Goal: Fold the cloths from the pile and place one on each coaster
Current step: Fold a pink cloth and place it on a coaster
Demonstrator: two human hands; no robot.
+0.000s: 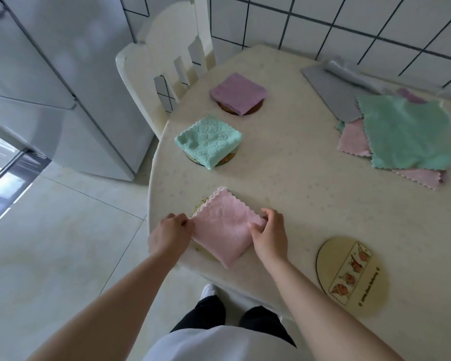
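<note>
Both forearms are bare and extend forward from the bottom of the frame, converging slightly toward the table edge. The left hand (170, 234) is presented back-up, knuckles toward the camera, with the fingers curled and the fingertips pinching the left corner of the folded pink cloth (223, 226). The right hand (268, 234) is also back-up, wrist slightly bent inward, with the thumb lying on top of the cloth and the fingers curled over its right corner. The two hands are level with each other and set apart by the width of the cloth. Below the arms, dark trouser legs and one white shoe are visible.
</note>
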